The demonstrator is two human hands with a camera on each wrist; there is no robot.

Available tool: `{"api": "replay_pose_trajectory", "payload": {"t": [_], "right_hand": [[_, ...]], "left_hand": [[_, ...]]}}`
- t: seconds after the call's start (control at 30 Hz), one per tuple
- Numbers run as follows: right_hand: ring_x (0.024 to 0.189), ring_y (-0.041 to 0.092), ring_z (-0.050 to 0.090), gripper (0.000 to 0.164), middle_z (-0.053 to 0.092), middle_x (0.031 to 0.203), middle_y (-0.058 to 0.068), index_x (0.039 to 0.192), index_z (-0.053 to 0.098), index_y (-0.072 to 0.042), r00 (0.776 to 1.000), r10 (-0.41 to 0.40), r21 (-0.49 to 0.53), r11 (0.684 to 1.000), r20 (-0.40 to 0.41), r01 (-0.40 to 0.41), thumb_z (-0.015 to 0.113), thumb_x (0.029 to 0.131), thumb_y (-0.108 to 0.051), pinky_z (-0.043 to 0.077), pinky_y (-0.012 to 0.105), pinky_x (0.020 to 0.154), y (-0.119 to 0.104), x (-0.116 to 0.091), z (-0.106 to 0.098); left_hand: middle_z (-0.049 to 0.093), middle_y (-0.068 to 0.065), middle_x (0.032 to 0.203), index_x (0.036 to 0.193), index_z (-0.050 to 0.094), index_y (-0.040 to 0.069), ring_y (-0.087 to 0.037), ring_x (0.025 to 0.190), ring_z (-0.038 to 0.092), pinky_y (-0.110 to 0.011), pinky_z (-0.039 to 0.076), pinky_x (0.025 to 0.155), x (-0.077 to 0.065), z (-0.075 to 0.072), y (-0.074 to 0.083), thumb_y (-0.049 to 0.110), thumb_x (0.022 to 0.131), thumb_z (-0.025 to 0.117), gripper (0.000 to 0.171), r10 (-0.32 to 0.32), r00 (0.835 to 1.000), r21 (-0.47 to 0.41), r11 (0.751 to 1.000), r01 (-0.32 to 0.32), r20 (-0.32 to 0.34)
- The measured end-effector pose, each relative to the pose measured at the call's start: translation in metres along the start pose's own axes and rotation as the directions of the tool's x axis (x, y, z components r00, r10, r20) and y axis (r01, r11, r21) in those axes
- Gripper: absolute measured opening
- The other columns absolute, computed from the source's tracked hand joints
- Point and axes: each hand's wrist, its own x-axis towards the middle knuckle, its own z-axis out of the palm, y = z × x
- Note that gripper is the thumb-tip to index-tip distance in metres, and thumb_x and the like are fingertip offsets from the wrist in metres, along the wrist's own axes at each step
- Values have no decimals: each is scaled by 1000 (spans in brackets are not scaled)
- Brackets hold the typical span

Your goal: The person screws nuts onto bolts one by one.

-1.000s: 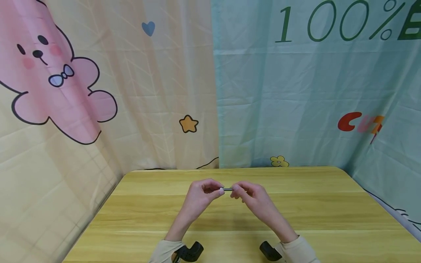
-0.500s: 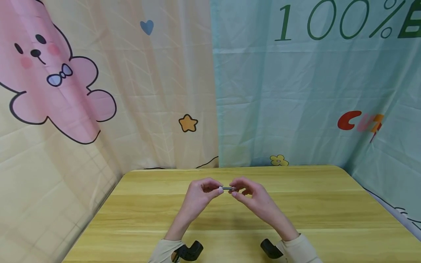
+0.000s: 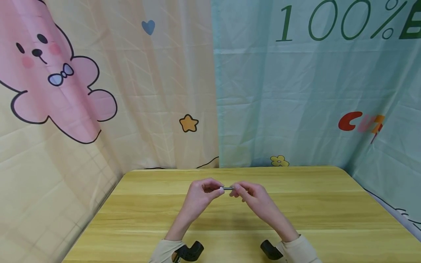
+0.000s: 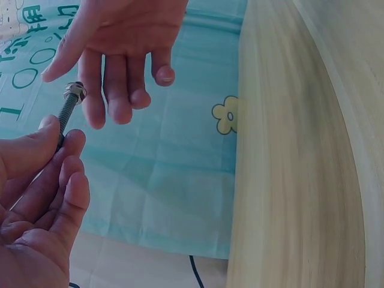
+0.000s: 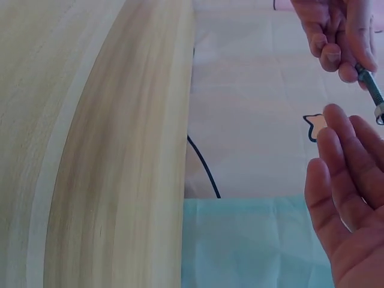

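Observation:
My left hand (image 3: 198,195) pinches a threaded metal bolt (image 3: 227,189) between thumb and index finger, raised over the table. The bolt's held end is hidden by those fingertips. At its other end sits a shiny nut (image 4: 75,92), plain in the left wrist view. My right hand (image 3: 254,197) is right at that end, its thumb overlapping the nut in the head view. In the left wrist view the right thumb stands a little off the nut, and the index finger lies close beside it. The fingers of the right hand (image 5: 360,186) are extended in the right wrist view.
A light wooden table (image 3: 148,204) lies under both hands. Behind it hang a beige curtain (image 3: 158,91) and a blue-green curtain (image 3: 279,91), printed with cartoon shapes. Black devices are strapped at both wrists, below the light sleeves (image 3: 299,250).
Half a second ago the right thumb and fingers were spread with the nut showing between them. Now the thumb has come up over that end. The left hand and bolt hardly moved.

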Motion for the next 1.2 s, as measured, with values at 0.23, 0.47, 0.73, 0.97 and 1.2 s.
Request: {"api": "replay_pose_trajectory", "payload": {"t": [0.23,0.47,0.73,0.97,1.2], "right_hand": [[98,15,60,25,66,107,-7,119,64,-22,997,-75,-32,997,-27,74,69,94,-24,52,34,79,0,0,0],[94,14,63,16,67,101,-6,110,65,-20,992,-128,-16,992,-18,128,69,95,-20,53,34,77,3,1,1],[90,17,65,18,69,95,-8,108,68,-18,995,-102,-26,994,-7,102,62,98,-32,52,36,77,2,0,0],[93,17,63,22,68,97,-6,109,68,-21,999,-48,-45,998,-14,47,57,100,-38,51,33,76,1,0,1],[96,16,61,26,65,105,-4,118,62,-20,994,-101,-2,995,-36,101,71,93,-22,52,33,79,0,1,2]], "left_hand": [[70,-10,89,96,73,-1,-24,83,66,-27,53,73,0,0,1,1,89,71,8,-6,1000,10,1000,6,-5],[71,-10,89,95,73,-1,-28,84,67,-28,53,73,-1,0,0,1,89,71,7,-7,1000,4,1000,7,-8],[70,-11,90,96,73,-2,-32,86,66,-27,53,73,0,0,1,1,89,71,8,-12,1000,-2,1000,12,-8],[70,-11,89,96,72,-3,-27,83,66,-26,53,73,0,0,1,-1,89,71,8,-2,1000,-7,1000,2,-5],[70,-9,89,96,73,-2,-23,83,65,-26,53,73,0,0,0,1,89,70,8,-7,1000,8,1000,7,-7]]}}
